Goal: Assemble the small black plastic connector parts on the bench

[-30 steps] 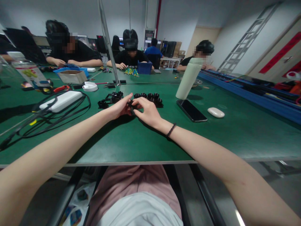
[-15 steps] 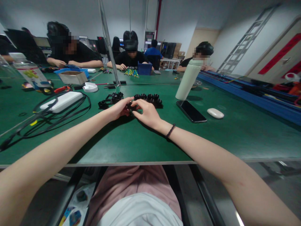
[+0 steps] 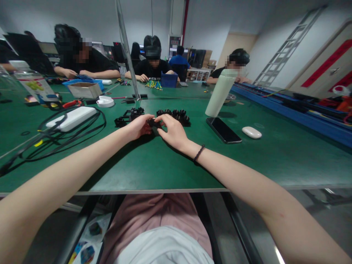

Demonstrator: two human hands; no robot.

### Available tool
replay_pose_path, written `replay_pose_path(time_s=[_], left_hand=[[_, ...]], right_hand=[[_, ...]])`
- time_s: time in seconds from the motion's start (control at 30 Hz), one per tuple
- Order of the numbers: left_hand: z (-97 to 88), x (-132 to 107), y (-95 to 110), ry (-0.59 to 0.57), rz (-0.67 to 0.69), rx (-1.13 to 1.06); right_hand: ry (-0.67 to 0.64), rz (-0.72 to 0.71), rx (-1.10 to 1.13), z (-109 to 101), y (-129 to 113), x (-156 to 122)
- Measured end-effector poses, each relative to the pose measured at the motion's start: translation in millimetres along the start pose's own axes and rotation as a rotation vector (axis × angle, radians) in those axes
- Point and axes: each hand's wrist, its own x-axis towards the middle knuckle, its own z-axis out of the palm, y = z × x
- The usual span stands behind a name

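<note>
- The left hand (image 3: 139, 127) is curled, its thumb and fingers closed on the left end of a small black part (image 3: 155, 123), apparently of hard plastic.
- The right hand (image 3: 173, 132) meets it from the other side, index finger and thumb bent around the part in a pinch; exact fingertip contact is partly hidden.
- The small black part sits between the two hands, low over the matt green tabletop (image 3: 165, 168); whether it touches the surface, I cannot tell.
- Compared with half a second ago, the left thumb lies lower and more of the part shows between the hands; the right hand keeps nearly the same place.
- That reads as a change of hold during handling, not a release.
- Just beyond the left hand lies a cluster of black angular pieces (image 3: 134, 114); behind the right hand stands a group of glossy black knobbed pieces (image 3: 180, 116). Both groups stay where they were.
- A black, glass-faced phone (image 3: 224, 130) lies well apart, to the right.
</note>
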Motion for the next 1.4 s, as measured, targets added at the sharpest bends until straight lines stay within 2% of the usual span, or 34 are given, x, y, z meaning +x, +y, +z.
replay_pose_path(time_s=[0.2, 0.43, 0.7, 0.87, 1.0, 1.4], left_hand=[[-1.2, 2, 0, 0.013, -0.004, -0.003], [-1.4, 3, 1, 0.024, -0.017, -0.025], [-10.0, 12, -3, -0.044, -0.016, -0.016], [-11.0, 13, -4, -0.053, -0.002, -0.006], [-9.3, 11, -4, -0.048, -0.001, -0.007], [-8.2, 9, -3, -0.065, -0.007, -0.031]], right_hand=[[0.034, 0.05, 0.057, 1, 0, 0], [0.077, 0.198, 0.178, 5, 2, 1], [0.113, 0.614, 0.563, 22, 9, 7], [0.136, 0.773, 0.826, 21, 4, 10], [0.139, 0.81, 0.949, 15, -1, 11], [0.127, 0.907, 1.062, 6, -16, 13]])
